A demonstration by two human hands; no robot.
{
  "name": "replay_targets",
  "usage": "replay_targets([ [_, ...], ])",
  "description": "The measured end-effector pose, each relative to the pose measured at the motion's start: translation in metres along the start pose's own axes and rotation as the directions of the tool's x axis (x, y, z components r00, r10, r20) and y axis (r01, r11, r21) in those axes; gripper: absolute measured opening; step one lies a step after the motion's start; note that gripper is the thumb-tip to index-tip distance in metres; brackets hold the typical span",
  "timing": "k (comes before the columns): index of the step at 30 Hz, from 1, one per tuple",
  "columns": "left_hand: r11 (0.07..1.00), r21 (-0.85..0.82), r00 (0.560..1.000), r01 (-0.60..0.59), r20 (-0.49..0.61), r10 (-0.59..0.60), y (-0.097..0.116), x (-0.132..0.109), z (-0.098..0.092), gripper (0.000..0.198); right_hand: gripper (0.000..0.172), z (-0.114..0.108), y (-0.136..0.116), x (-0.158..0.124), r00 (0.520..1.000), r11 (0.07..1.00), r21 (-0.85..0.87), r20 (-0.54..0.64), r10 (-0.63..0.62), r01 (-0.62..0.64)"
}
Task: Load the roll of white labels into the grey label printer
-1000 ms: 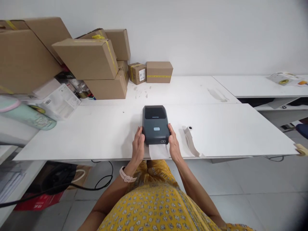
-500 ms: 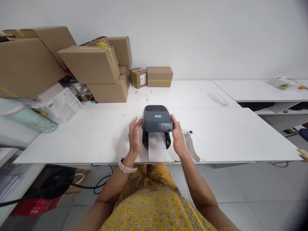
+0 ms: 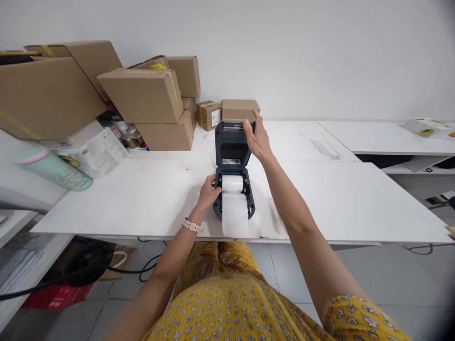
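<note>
A dark grey label printer [image 3: 252,206] stands on the white table with its lid [image 3: 218,144] raised upright. Inside the base lies a white paper roll [image 3: 232,183], and its loose strip [image 3: 235,215] runs out over the front towards the table edge. My right hand [image 3: 259,139] grips the top right corner of the lid, thumb on the inner side and fingers behind. At the base's left wall, my left hand [image 3: 208,193] holds on, with its thumb on the rim beside the roll and its fingers along the outside.
Cardboard boxes [image 3: 142,97] are stacked at the back left, with two smaller ones against the wall behind the printer. A mint-green bottle [image 3: 57,168] and a white carton [image 3: 101,154] lie at the left. Black cables [image 3: 124,271] run below the table.
The printer's lid has swung up and back from nearly closed, showing the roll. My right hand rose with it, while my left hand closed in on the base's left side.
</note>
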State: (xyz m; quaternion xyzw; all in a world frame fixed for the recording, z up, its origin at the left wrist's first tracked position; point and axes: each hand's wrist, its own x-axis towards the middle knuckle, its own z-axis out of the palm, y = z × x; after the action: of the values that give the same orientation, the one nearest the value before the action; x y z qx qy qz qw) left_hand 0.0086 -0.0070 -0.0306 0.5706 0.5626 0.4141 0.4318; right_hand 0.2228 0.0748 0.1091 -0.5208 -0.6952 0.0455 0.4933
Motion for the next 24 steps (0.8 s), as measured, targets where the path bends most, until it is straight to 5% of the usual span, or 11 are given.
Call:
replay_targets([
  [3, 0.994, 0.104, 0.999, 0.032, -0.004, -0.032, 0.006, -0.002, -0.002, 0.066, 0.077, -0.011, -0.012, -0.022, 0.996, 0.994, -0.076, -0.030, -0.079, 0.077],
  [6, 0.926, 0.373, 0.998, 0.056, 0.018, -0.068, 0.018, 0.002, -0.005, 0.060, 0.058, -0.014, -0.021, -0.059, 0.961, 0.981, -0.093, 0.235, -0.145, 0.171],
  [9, 0.769, 0.639, 0.991, 0.023, 0.089, -0.103, 0.030, 0.007, -0.009, 0.053, 0.061, -0.002, -0.015, -0.084, 0.757, 0.975, -0.152, 0.653, -0.024, 0.162],
  [11, 0.695, 0.719, 0.982, -0.011, 0.138, -0.127, 0.037, 0.009, -0.010, 0.049, 0.074, 0.012, -0.006, -0.090, 0.625, 0.965, -0.230, 0.774, 0.101, 0.129],
  [13, 0.654, 0.755, 0.976, -0.048, 0.174, -0.130, 0.042, 0.009, -0.012, 0.046, 0.084, 0.027, 0.002, -0.088, 0.561, 0.956, -0.269, 0.812, 0.161, 0.115],
  [19, 0.623, 0.775, 0.962, -0.106, 0.239, -0.134, 0.048, 0.008, -0.012, 0.042, 0.092, 0.049, 0.011, -0.078, 0.513, 0.957, -0.254, 0.845, 0.151, 0.138],
  [22, 0.627, 0.772, 0.961, -0.100, 0.239, -0.141, 0.047, 0.008, -0.013, 0.044, 0.102, 0.023, 0.012, -0.072, 0.481, 0.996, -0.044, 0.877, -0.002, 0.084],
  [24, 0.626, 0.775, 0.961, -0.089, 0.233, -0.152, 0.045, 0.008, -0.013, 0.045, 0.110, -0.011, 0.011, -0.068, 0.512, 0.986, 0.165, 0.846, -0.151, 0.019],
])
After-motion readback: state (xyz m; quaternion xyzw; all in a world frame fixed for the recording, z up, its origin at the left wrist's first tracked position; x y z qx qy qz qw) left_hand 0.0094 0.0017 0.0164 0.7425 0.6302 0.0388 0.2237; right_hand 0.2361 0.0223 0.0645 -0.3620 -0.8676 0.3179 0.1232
